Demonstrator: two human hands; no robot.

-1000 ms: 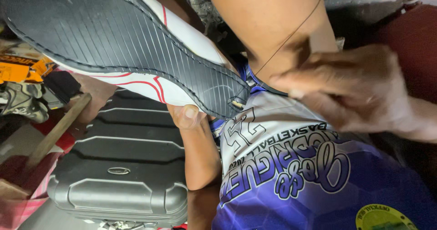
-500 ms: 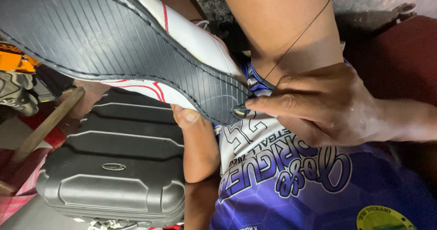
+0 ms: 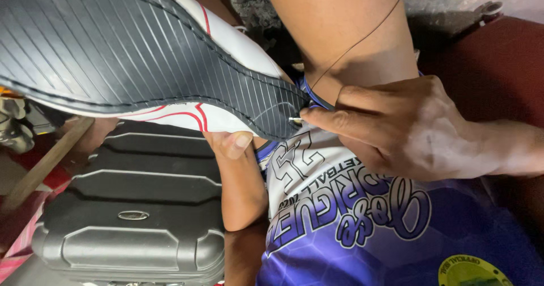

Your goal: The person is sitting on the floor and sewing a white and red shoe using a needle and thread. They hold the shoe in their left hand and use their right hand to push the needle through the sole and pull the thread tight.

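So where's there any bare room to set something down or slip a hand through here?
The ribbed lid of the grey hard case is bare, bordered by the shoe above and the left hand and forearm to its right. It is crowded at the sole's tip, where the right hand, needle and thread meet over the purple jersey.

Single head-worn camera, steep downward view.
Looks from above onto the person's lap at very close range; shoe sole [image 3: 141, 54] fills the upper left.
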